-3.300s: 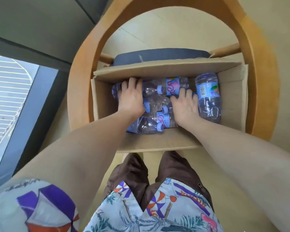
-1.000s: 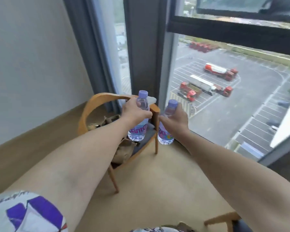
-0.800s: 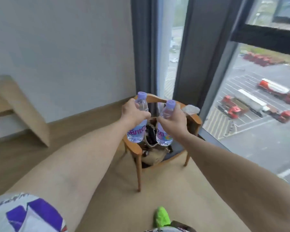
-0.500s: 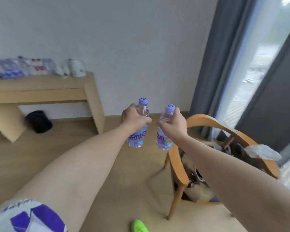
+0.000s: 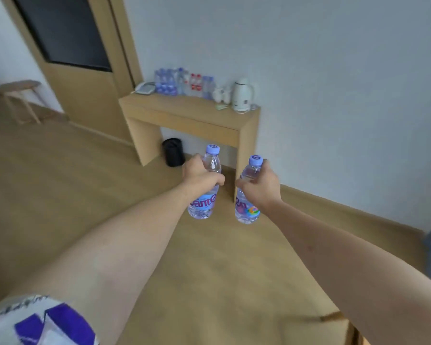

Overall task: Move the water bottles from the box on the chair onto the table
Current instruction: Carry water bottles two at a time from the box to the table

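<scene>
While bottles (image 5: 182, 82) already line the table (image 5: 184, 113), left hand (image 5: 199, 174) and right hand (image 5: 260, 186) each grip another bottle short of it.

View now faces the table (image 5: 184, 113) against the wall, with door (image 5: 67, 46) and stool (image 5: 18, 95) newly visible at left, window and chair gone from view, and the left hand (image 5: 199, 176) and right hand (image 5: 260, 185), each with a bottle lifted from the box, nearer the table.
</scene>
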Available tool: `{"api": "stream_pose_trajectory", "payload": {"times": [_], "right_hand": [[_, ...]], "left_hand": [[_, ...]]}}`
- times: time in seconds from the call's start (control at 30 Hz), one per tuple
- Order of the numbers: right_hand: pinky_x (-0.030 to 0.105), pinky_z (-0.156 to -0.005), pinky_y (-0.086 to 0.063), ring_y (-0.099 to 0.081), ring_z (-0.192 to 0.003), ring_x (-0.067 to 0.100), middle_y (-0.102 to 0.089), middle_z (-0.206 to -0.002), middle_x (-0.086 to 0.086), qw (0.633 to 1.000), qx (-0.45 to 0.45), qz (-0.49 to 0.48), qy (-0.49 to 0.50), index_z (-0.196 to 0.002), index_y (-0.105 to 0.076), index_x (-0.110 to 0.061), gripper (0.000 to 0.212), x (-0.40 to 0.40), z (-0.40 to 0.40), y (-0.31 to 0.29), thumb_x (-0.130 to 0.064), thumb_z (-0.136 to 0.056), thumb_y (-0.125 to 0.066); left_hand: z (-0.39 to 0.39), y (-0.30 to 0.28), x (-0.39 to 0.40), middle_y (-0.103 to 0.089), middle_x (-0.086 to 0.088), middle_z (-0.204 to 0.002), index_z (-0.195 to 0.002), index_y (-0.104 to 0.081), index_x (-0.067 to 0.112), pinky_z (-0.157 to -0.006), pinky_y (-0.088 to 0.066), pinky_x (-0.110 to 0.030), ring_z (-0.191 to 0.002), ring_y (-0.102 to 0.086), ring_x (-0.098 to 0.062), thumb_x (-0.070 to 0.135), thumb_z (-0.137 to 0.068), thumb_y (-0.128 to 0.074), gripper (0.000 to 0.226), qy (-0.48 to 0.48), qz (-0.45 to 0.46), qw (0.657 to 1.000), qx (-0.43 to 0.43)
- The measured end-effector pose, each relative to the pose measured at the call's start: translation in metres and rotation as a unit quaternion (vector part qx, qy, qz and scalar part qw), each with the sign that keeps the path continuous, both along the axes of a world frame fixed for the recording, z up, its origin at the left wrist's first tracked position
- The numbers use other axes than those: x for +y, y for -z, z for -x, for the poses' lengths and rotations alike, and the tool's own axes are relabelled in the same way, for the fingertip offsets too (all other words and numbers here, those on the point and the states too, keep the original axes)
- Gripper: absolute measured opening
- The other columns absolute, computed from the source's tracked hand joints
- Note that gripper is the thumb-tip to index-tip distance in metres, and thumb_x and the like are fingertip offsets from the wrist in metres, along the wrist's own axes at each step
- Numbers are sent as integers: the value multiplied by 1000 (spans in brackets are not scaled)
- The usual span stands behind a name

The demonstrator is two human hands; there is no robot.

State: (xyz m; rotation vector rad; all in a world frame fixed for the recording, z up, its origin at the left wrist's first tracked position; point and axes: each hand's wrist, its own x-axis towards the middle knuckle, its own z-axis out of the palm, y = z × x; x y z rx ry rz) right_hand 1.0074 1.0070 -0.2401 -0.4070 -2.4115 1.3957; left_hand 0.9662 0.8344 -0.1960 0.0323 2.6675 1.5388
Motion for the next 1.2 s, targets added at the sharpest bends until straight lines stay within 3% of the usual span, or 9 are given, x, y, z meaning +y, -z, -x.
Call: {"api": "stream_pose_trajectory", "payload": {"times": [0.2,0.3,0.73,0.87,1.03,1.2], "right_hand": [[32,-68,-49,-65,-81,14,-67,-90,-9,997,-19,-17,-74,-91,-46,-28,31,-63,114,20,-33,-69,-68],[31,-67,-48,-66,-84,15,-67,-95,-8,995,-17,-26,-91,-91,-44,-28,31,-93,177,28,-32,-71,-68],[35,-71,-55,-66,-83,15,-65,-91,-10,997,-45,-10,-57,-89,-41,-31,37,-190,419,33,-30,-72,-74],[36,-76,-55,-67,-89,15,-66,-97,-13,996,-59,-3,-62,-90,-41,-33,37,-202,483,40,-31,-73,-74],[28,-64,-45,-67,-89,14,-67,-98,-12,996,-57,17,-70,-87,-38,-33,40,-210,583,53,-36,-70,-74],[27,-62,-43,-66,-88,15,-67,-98,-9,995,-62,36,-64,-85,-37,-30,43,-209,700,68,-37,-69,-77]], "left_hand": [[99,27,-68,-71,2,-91,-94,-62,17,-60,-50,-26,-78,-68,-14,26,-45,-77,51,-60,1,998,-20],[160,40,-96,-69,3,-92,-95,-59,19,-68,-57,-32,-81,-67,-15,27,-46,-79,53,-72,-5,997,-19],[407,37,-187,-66,6,-92,-93,-54,23,-73,-57,-34,-83,-66,-14,28,-48,-78,51,-53,-16,998,-42],[468,48,-201,-66,8,-92,-93,-56,24,-68,-56,-31,-80,-67,-12,28,-49,-78,49,-53,-12,997,-51],[565,70,-209,-66,13,-87,-89,-55,28,-63,-54,-27,-77,-65,-7,29,-49,-78,46,-55,-1,998,-43],[676,80,-206,-66,18,-80,-87,-56,32,-57,-48,-23,-71,-65,-1,32,-48,-81,46,-59,8,997,-54]]}}
